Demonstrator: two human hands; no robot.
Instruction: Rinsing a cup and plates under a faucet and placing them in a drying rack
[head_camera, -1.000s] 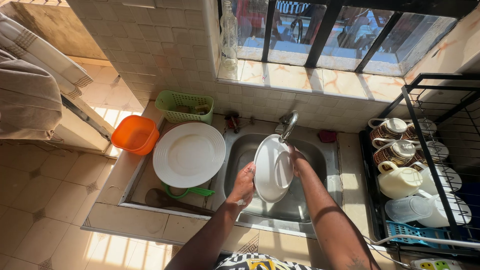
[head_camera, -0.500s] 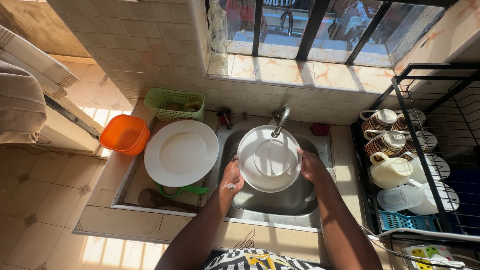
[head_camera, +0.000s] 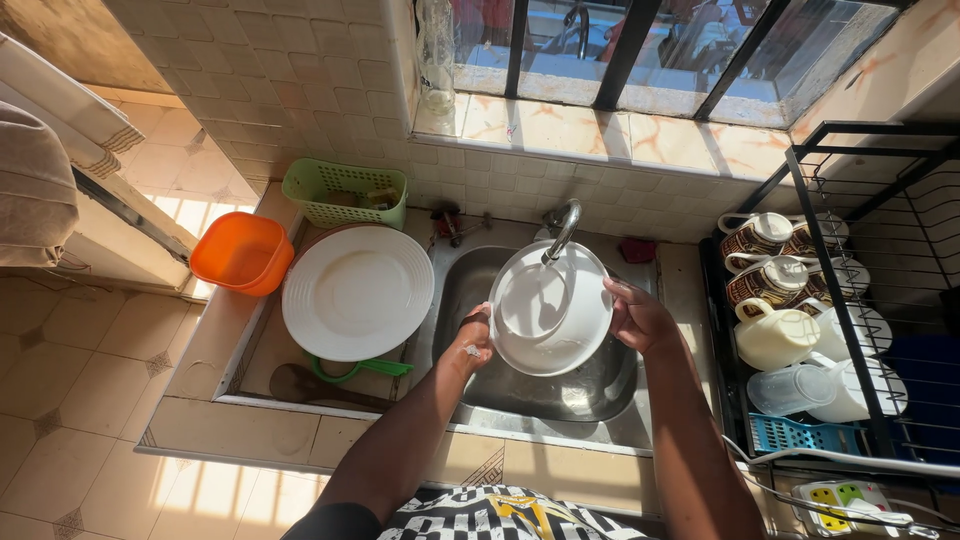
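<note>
I was mid-rinse: white bowl (head_camera: 550, 310) held over the steel sink (head_camera: 600, 385), right under the tap (head_camera: 562, 228). My left hand (head_camera: 476, 338) gripped its left rim, fingers curled; my right hand (head_camera: 638, 316) clamped the right rim. Couldn't tell if water ran. Big white plate (head_camera: 357, 291) sat on the drainboard to the left, orange tub (head_camera: 241, 252) and green basket (head_camera: 345, 193) beyond it. Rack with mugs (head_camera: 770, 262) stood to the right. Next move, I judged, needed turning the bowl while keeping both grips firm on a wet, slippery rim.
</note>
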